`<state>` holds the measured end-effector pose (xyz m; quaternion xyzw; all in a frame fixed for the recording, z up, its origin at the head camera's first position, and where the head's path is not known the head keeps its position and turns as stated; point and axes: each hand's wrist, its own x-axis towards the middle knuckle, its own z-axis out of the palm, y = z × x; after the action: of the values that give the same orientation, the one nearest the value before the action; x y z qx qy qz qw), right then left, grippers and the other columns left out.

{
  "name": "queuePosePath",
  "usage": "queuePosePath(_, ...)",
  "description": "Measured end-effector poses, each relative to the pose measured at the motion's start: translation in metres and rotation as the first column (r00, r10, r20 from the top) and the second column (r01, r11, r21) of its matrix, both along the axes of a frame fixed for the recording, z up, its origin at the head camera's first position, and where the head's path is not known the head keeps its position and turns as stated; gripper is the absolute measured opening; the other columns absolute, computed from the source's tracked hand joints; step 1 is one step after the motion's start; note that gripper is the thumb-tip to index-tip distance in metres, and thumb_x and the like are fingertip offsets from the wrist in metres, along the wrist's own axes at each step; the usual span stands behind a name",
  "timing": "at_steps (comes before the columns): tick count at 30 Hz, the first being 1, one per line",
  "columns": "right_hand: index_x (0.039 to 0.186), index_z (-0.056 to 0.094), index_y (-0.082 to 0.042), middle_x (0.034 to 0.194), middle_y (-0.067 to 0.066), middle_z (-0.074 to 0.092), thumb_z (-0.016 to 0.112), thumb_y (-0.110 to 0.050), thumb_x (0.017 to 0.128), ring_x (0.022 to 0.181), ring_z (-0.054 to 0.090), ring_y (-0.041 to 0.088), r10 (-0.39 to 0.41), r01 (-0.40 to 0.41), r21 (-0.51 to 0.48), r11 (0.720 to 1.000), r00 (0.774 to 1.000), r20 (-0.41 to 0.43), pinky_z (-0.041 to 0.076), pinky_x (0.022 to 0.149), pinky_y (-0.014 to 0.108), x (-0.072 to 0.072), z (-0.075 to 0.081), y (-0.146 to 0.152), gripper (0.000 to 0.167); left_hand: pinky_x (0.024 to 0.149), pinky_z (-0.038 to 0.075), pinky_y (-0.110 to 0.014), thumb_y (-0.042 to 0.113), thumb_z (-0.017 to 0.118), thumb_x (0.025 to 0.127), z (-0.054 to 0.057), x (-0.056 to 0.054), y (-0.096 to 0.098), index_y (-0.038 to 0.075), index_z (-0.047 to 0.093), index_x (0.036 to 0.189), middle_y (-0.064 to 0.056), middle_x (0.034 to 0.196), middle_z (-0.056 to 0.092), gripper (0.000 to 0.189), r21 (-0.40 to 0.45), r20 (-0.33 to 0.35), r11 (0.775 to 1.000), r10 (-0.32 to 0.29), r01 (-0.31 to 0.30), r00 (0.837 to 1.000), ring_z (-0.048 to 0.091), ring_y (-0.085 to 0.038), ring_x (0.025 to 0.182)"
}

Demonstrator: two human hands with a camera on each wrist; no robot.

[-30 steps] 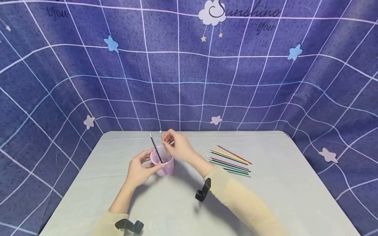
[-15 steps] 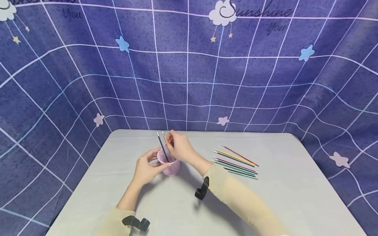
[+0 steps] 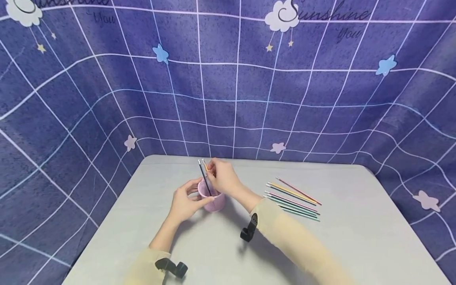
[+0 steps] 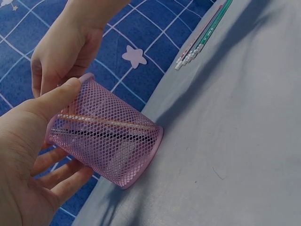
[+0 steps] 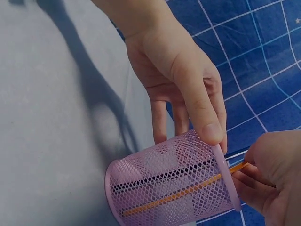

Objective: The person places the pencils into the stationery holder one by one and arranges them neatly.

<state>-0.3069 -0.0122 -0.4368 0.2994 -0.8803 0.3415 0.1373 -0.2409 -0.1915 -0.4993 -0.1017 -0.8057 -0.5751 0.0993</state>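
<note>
A pink mesh pencil cup (image 3: 215, 205) stands upright on the table. My left hand (image 3: 185, 202) grips it from the left side, thumb at the rim and fingers round the far wall, as the left wrist view shows. Inside leans a dark pencil (image 3: 204, 176), its white-tipped end sticking up above the rim. Over the cup's opening, my right hand (image 3: 224, 178) pinches an orange-yellow pencil (image 5: 238, 167) near its upper end. Through the mesh in the right wrist view, this pencil runs down close to the bottom, beside the dark one.
Several loose pencils (image 3: 293, 202) in red, yellow, dark and green lie roughly side by side on the grey table (image 3: 221, 253), right of the cup. A blue gridded curtain (image 3: 221, 111) hangs behind and along both sides. Each wrist wears a black camera mount.
The orange-yellow pencil has gone lower into the cup with my right hand still on it. My left hand keeps its hold. The head view has swung left, shifting everything rightward in the picture.
</note>
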Motion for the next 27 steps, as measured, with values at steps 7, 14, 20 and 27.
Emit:
queuePosePath(7,0.102,0.068,-0.003,0.091,0.008,0.078,0.072,-0.005,0.097,0.078,0.074,0.016,0.009,-0.009,0.029,1.0,1.0,-0.011,0.059,0.064,0.013,-0.007,0.006,-0.001,0.007,0.095,0.069,-0.046,0.014,0.099,0.075,0.004,-0.008,0.001,0.0,0.065,0.139,-0.025,0.128,0.073,0.074,0.015,-0.003,1.0,-0.001,0.001,1.0,0.074,-0.043,0.117)
queuePosePath(14,0.103,0.068,-0.003,0.091,0.008,0.08,0.071,-0.006,0.099,0.08,0.077,0.017,0.032,-0.03,0.037,0.999,0.999,-0.044,0.063,0.066,0.017,-0.012,0.008,-0.004,0.006,0.094,0.069,-0.043,0.014,0.099,0.075,0.011,-0.013,0.001,0.0,0.065,0.139,-0.024,0.13,0.073,0.073,-0.005,-0.023,1.0,-0.005,0.005,1.0,0.074,-0.042,0.118)
queuePosePath(20,0.103,0.068,-0.002,0.091,0.01,0.08,0.072,-0.004,0.097,0.081,0.078,0.019,0.012,-0.012,0.012,1.0,1.0,-0.014,0.065,0.067,0.021,-0.01,0.0,0.0,0.007,0.094,0.069,-0.042,0.014,0.099,0.075,0.004,-0.011,0.006,0.002,0.065,0.138,-0.023,0.129,0.073,0.073,0.01,-0.017,1.0,-0.022,0.022,1.0,0.074,-0.042,0.118)
queuePosePath(27,0.103,0.071,0.0,0.093,0.011,0.081,0.07,-0.003,0.097,0.082,0.08,0.02,0.031,-0.031,0.002,1.0,1.0,-0.005,0.067,0.068,0.021,-0.005,-0.004,-0.007,0.007,0.094,0.069,-0.045,0.015,0.098,0.076,0.003,-0.006,-0.001,0.001,0.066,0.137,-0.024,0.127,0.074,0.07,-0.002,-0.019,1.0,-0.013,0.013,1.0,0.074,-0.041,0.117)
